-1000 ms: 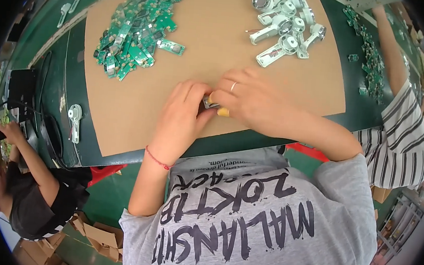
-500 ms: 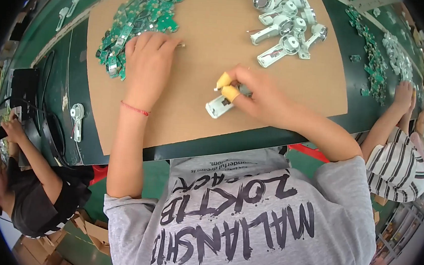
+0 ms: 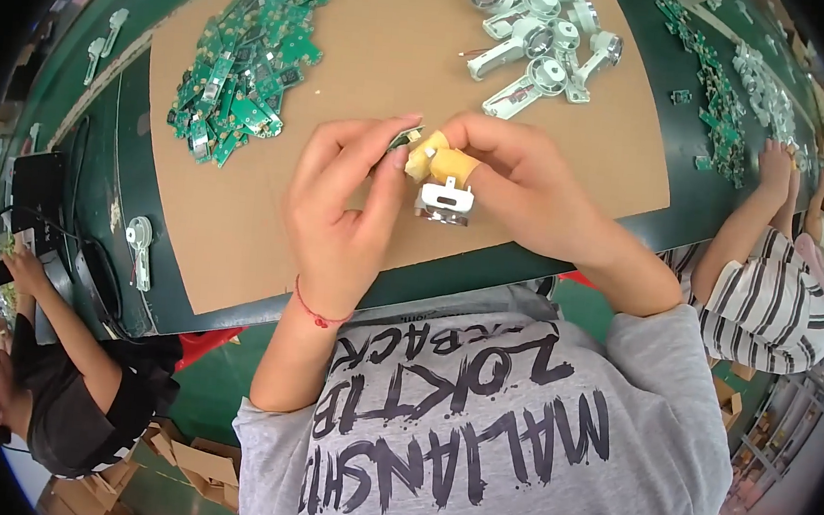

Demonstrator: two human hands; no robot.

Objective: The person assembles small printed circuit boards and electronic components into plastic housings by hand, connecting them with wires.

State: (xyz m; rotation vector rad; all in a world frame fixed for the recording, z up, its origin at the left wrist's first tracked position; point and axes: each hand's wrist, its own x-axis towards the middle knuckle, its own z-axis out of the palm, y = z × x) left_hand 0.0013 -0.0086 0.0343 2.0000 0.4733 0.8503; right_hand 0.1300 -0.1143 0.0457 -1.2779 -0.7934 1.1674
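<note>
My left hand [image 3: 345, 189] pinches a small green circuit board [image 3: 404, 139] between thumb and fingers. Close beside it, my right hand [image 3: 524, 184], with yellow finger covers on thumb and forefinger, grips a white plastic fan housing [image 3: 446, 199] whose end points toward me. The board's edge sits right at the covered fingertips; whether they touch, I cannot tell. Most of the housing is hidden behind my right fingers. To the left on the cardboard lies a heap of green circuit boards [image 3: 253, 61]. At the far right is a pile of white fan housings [image 3: 547, 75].
The cardboard sheet [image 3: 379, 61] covers much of the green table. A single fan housing [image 3: 141, 251] lies at its left edge, near a black cable [image 3: 101, 272]. Co-workers sit on both sides; more boards [image 3: 718, 117] lie before the right one [image 3: 766, 189].
My left hand has come from the board heap toward me and right, bringing a circuit board to my right hand. The housing is raised and turned end-on.
</note>
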